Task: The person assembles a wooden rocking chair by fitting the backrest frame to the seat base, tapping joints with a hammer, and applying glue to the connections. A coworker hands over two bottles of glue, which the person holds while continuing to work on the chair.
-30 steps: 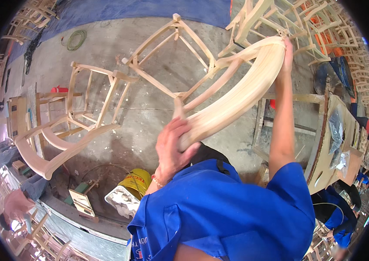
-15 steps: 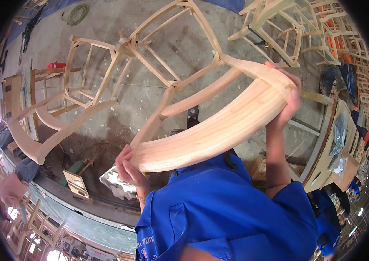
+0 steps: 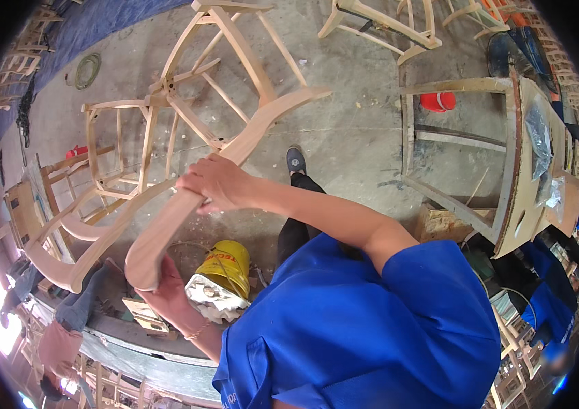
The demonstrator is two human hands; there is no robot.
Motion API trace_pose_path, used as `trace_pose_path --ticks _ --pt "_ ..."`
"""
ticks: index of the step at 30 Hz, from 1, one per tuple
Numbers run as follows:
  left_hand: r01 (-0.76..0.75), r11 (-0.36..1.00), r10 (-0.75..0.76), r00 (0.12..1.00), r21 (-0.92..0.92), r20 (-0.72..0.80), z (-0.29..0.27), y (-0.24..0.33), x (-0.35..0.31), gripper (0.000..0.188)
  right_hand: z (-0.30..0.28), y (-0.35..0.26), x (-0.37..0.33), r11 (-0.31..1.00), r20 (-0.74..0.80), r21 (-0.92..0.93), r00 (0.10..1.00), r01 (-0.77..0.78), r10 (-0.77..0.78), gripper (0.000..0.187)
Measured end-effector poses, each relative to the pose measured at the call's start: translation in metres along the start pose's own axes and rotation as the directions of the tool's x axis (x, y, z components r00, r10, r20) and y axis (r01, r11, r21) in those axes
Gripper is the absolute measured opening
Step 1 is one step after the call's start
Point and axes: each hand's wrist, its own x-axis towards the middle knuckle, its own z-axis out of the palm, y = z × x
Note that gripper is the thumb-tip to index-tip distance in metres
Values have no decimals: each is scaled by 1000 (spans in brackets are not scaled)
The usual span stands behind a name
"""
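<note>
The left hand [image 3: 168, 290] rests against the near end of a wooden chair [image 3: 167, 235], its fingers partly hidden, so how far they close cannot be told. The right hand [image 3: 220, 183] has its fingers wrapped round the chair's back, tilted before the body. A slipping grip or leftward swing could knock it into the second chair [image 3: 71, 276] nearby. Counted outward: one held chair, one yellow bucket [image 3: 229, 262], one second chair, two red containers [image 3: 437, 102]; farther chairs overlap too much.

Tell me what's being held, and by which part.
A wooden chair frame: the right hand grips one back post partway along; the left hand supports that post's top end.
</note>
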Motion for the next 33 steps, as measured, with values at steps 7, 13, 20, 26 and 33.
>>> trace_pose_path --ticks 7,13,20,26,33 --pt "140 990 -139 983 4 -123 -29 74 76 47 79 -1 23 994 103 1 989 -105 105 53" --pt "166 986 -164 980 10 -114 -51 72 76 46 89 -9 -1 993 72 14 991 -117 116 51" --pt "212 977 -210 975 25 -69 -105 86 72 48 108 -32 -31 982 164 76 974 -171 157 54" --pt "144 982 -110 962 125 -248 -138 78 59 61 107 -44 -57 968 240 155 958 -199 159 49" --pt "247 941 -208 961 229 -180 -183 74 29 83 110 -54 -89 956 365 210 924 -204 116 52"
